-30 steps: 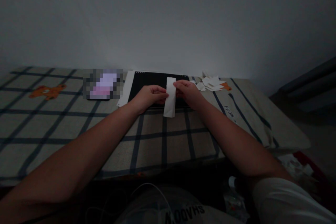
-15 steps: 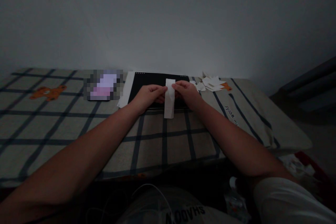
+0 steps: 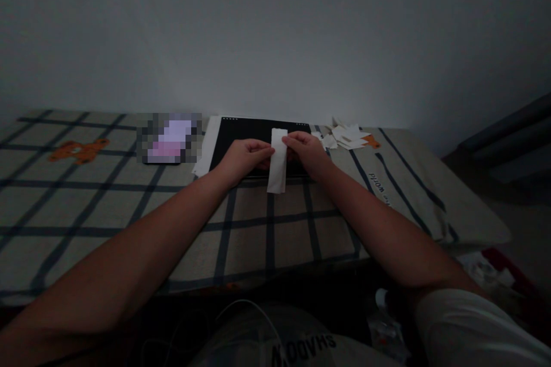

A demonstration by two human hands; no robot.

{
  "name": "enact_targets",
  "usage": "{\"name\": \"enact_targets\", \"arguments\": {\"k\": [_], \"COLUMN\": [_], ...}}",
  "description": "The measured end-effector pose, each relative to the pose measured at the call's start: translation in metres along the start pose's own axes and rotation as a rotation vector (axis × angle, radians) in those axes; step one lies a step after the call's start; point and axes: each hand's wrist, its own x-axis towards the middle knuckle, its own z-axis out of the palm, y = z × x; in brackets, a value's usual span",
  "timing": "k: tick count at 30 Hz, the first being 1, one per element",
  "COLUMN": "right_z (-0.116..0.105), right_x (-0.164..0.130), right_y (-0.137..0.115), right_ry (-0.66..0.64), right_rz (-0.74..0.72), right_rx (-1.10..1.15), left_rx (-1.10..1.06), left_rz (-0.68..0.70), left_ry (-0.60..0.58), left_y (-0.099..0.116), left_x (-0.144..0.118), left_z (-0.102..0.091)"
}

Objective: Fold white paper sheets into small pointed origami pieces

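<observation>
Two hands, left (image 3: 243, 157) and right (image 3: 307, 152), each grip pinching an edge of white paper strip (image 3: 278, 161) upright above black board (image 3: 241, 135) on checked bench (image 3: 129, 206); strip shifted slightly left since a second ago, folding seemingly continuing.

Upside-down print "SHADOW" on the shirt (image 3: 301, 350) at the bottom edge; small mirrored lettering on the checked cloth (image 3: 379, 183), not legible.

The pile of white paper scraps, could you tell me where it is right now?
In the head view, the pile of white paper scraps lies on the checked cloth at the far edge, just right of the black board and the right hand.
</observation>
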Motion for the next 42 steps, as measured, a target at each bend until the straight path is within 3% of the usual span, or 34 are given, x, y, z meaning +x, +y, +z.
{"name": "enact_targets", "arguments": {"k": [29, 37, 42], "right_z": [-0.0012, -0.0004, -0.0014], "right_x": [0.0001, 0.0015, 0.0019], "right_y": [-0.0021, -0.0015, -0.0008], "right_ry": [0.002, -0.008, 0.052], "right_rz": [0.036, 0.058, 0.008], "right_rx": [-0.031, 0.091, 0.066], "left_rx": [0.008, 0.019, 0.054], "left_rz": [0.017, -0.005, -0.018], "left_ry": [-0.002, 0.016, -0.008], "left_y": [-0.0049, -0.0022, -0.0015], "left_x": [0.0046, 0.0048, 0.0043], "left_z": [-0.0041, -0.0026, -0.0033]}}
